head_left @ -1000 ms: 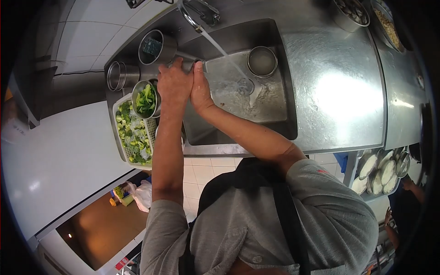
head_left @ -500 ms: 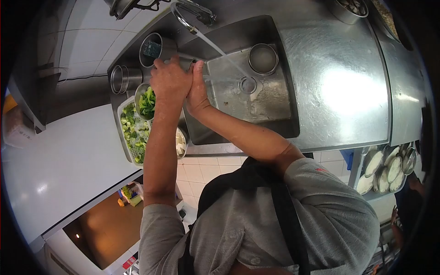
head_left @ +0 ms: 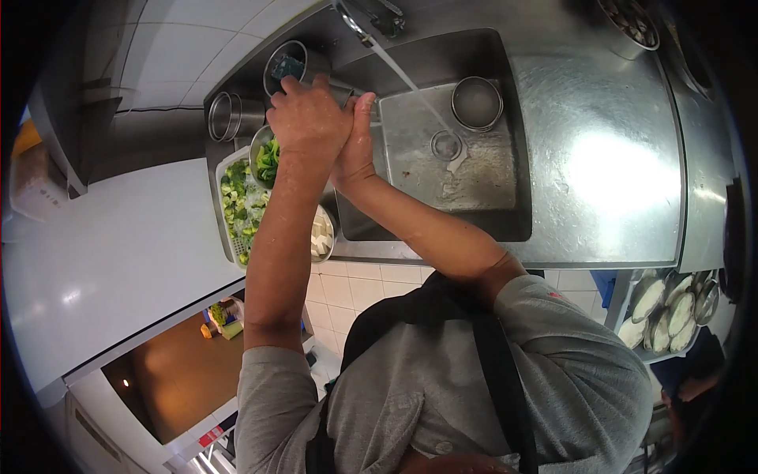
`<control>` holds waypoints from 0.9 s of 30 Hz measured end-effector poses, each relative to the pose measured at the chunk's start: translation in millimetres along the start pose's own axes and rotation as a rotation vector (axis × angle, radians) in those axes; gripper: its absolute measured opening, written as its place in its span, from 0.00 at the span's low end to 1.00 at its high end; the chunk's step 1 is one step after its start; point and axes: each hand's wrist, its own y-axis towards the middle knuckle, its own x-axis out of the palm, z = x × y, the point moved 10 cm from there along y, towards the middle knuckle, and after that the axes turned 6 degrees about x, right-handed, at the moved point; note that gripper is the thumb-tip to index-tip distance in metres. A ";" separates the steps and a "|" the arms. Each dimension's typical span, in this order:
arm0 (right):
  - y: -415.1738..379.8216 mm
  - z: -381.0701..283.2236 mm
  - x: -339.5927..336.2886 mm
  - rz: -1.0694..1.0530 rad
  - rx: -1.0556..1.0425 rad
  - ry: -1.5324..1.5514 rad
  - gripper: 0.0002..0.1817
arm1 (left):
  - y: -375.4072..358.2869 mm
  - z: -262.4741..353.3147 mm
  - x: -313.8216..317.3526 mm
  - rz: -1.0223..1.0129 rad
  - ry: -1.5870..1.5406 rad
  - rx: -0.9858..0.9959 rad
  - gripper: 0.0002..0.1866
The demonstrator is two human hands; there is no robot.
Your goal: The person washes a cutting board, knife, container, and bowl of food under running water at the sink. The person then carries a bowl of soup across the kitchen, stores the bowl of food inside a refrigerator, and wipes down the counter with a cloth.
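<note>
My left hand [head_left: 309, 118] lies over my right hand [head_left: 357, 154], and the two are closed and pressed together at the left edge of the sink [head_left: 434, 225]. Bent fingers show on the left hand; on the right, the thumb sticks up while the other fingers are hidden. Anything between the palms is out of sight. Just left of and below them is a metal bowl of green leafy vegetables [head_left: 268, 160], partly covered by my left wrist. It overlaps a white basket [head_left: 229, 237] of broccoli pieces [head_left: 237, 193]. White chunks [head_left: 321, 235] fill a bowl beside my left forearm.
Water runs from the faucet [head_left: 355, 24] into the sink, where a round metal bowl [head_left: 477, 104] sits at the back right. A metal pot [head_left: 314, 62] with a dark bluish item and smaller containers [head_left: 237, 117] stand behind the basket. Filled oval dishes [head_left: 671, 312] are at right.
The sink and food containers now appear slightly further right in view. My hands stay pressed together, with the left tilted a little more over the right.
</note>
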 end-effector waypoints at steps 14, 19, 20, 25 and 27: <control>-30.0 42.6 -66.9 -0.228 -0.376 -2.562 0.43 | -144.4 58.4 288.5 0.371 -2.806 -0.768 0.29; -6.2 -17.4 -81.3 -0.124 0.169 -2.494 0.30 | -181.9 130.7 390.6 -0.225 -2.776 -1.003 0.26; 20.6 -43.7 -93.2 -0.130 0.175 -2.354 0.23 | -177.7 135.1 394.5 -0.208 -2.805 -1.013 0.26; 120.2 -144.1 -111.9 0.440 0.355 -1.324 0.04 | -84.8 138.2 345.3 -0.227 -2.591 -0.541 0.20; 137.9 -148.1 -117.6 0.494 0.380 -1.246 0.03 | -41.2 140.0 311.7 -0.193 -2.529 -0.447 0.21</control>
